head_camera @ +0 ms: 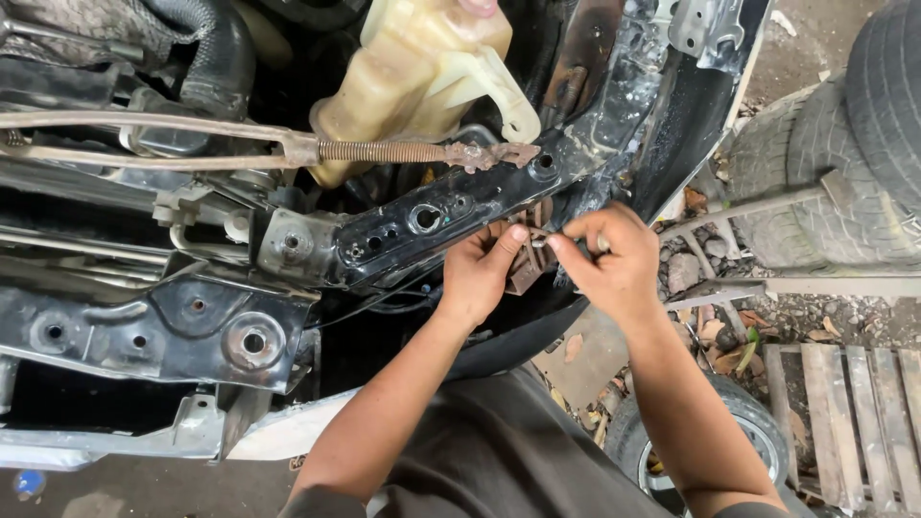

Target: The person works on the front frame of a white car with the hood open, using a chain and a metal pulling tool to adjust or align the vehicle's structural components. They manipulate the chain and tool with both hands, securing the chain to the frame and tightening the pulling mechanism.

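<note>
Two bare hands meet at a small brown plastic clip (526,264) just below the black metal crossmember (451,216) of an open engine bay. The clip is a dull reddish-brown part with ribbed or stepped faces; much of it is covered by the fingers, so its full shape cannot be read. It sits against the lower edge of the crossmember, near the damaged black body panel (624,105).

The left hand (480,273) grips the clip from the left, with the thumb laid across its top and the remaining fingers curled around it. The right hand (609,259) approaches from the right with thumb and forefinger pinched together on a small pale metal piece (539,243) at the clip's upper edge; the other fingers are folded.

Above the crossmember stand a yellowed translucent fluid reservoir (422,72) and a rusty threaded rod (403,152). Worn tyres (844,163) and a wooden pallet (863,422) lie to the right.
</note>
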